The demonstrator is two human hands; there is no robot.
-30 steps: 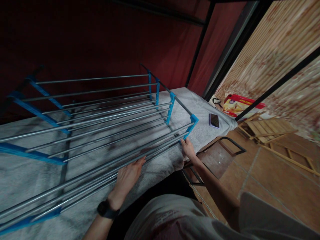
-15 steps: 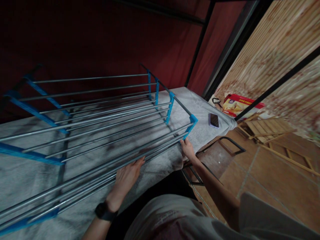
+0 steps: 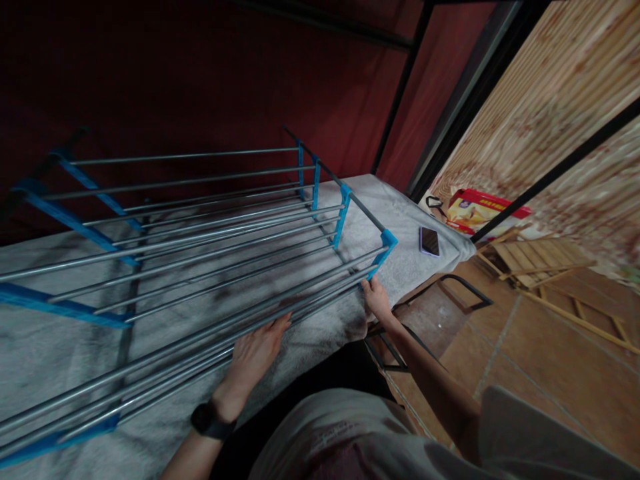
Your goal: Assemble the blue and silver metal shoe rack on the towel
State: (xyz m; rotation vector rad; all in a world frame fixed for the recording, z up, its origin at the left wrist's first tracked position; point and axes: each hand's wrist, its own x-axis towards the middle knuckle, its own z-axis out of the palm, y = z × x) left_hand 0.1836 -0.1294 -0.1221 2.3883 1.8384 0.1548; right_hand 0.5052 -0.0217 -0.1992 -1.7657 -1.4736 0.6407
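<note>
A shoe rack (image 3: 235,262) of thin metal rods and blue plastic brackets lies across a grey cloth-covered surface (image 3: 385,203). At its near side my left hand (image 3: 257,347), with a dark watch (image 3: 213,421) on the wrist, closes on the lowest rods; some of its fingers are hidden by the rods. My right hand (image 3: 376,300) grips the near right corner, just below a blue bracket (image 3: 384,253). The far left end of the rack fades into shadow, and its near left end runs out of view.
To the right on the cloth lies a phone (image 3: 429,241). Beyond it are a red and yellow box (image 3: 480,208) and a wooden folding piece (image 3: 543,257) on the tiled floor. A metal-framed stool (image 3: 440,313) stands beside my right arm. A dark red wall (image 3: 200,80) rises behind the rack.
Both hands keep their places on the rack. The whole view has shifted very slightly, with the rack and phone appearing a few pixels farther right.
</note>
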